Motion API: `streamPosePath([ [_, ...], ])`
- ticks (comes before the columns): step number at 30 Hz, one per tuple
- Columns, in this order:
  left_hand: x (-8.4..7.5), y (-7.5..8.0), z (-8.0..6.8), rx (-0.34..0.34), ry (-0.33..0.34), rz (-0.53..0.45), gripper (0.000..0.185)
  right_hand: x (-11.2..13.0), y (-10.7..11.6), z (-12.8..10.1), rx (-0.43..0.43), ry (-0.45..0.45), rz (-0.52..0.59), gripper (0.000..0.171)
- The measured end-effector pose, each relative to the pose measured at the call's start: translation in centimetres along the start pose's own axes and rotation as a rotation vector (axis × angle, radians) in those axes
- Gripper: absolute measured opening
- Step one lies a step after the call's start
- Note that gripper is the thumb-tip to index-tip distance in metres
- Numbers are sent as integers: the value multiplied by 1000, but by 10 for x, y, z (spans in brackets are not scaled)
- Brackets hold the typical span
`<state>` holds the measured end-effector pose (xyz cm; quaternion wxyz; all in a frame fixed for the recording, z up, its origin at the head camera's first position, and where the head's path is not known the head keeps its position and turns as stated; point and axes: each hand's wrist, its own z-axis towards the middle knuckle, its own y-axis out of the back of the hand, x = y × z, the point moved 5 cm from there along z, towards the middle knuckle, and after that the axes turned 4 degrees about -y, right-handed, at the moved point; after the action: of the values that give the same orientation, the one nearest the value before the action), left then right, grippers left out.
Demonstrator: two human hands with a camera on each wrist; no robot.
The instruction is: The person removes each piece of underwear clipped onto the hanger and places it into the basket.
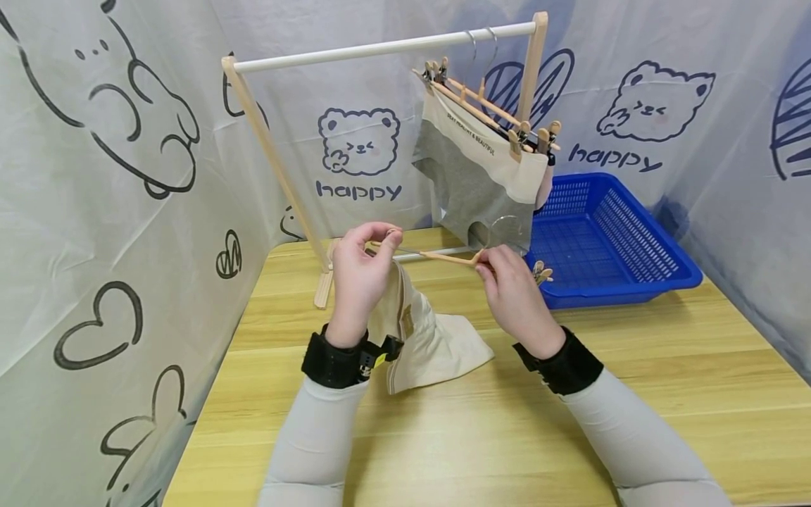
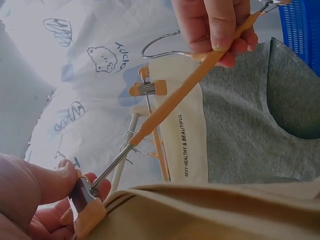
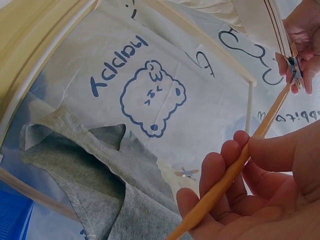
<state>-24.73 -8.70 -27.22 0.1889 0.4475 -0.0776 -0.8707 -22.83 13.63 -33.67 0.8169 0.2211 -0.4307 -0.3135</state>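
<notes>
My left hand (image 1: 360, 271) pinches the clip (image 2: 86, 205) at one end of a wooden clip hanger (image 1: 448, 258). A cream cloth garment (image 1: 443, 348) with brown stripes along its band hangs down from that clip, its lower part reaching the table. With its fingers curled round the wooden bar near the metal hook, my right hand (image 1: 518, 296) holds the hanger; the left wrist view shows the hook (image 2: 162, 52) pointing away from the bar. Another clip (image 1: 541, 273) shows just beyond the right hand. The hanger slants between both hands.
Behind the hands stands a rack with a white rail (image 1: 380, 49), where two clip hangers hang at the right end. A grey-and-cream garment (image 1: 472, 176) is clipped there. A blue basket (image 1: 633, 289) sits at the back right of the wooden table (image 1: 443, 451). Printed curtains surround it.
</notes>
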Motion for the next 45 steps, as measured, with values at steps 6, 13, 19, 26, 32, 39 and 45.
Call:
streamPosePath([
  [6, -5, -1, 0, -21, -16, 20, 14, -1, 1, 1, 10, -13, 11, 12],
  [13, -12, -3, 2, -20, -33, 18, 14, -1, 3, 1, 3, -28, 17, 13],
  [19, -8, -3, 1, -12, -32, 26, 16, -1, 3, 2, -8, -18, 11, 12],
  [26, -4, -2, -4, -12, -38, 18, 19, 0, 4, 1, -8, -15, 17, 13],
  [32, 0, -1, -9, 8, -21, -11, 22, -1, 4, 1, -32, 1, 7, 11],
  [39, 11, -2, -14, 59, 46, -28, 24, 2, 6, 0, -39, 3, -1, 13],
  [45, 17, -5, -17, 105, 42, -93, 23, 4, 7, -1, -50, 15, -11, 14],
])
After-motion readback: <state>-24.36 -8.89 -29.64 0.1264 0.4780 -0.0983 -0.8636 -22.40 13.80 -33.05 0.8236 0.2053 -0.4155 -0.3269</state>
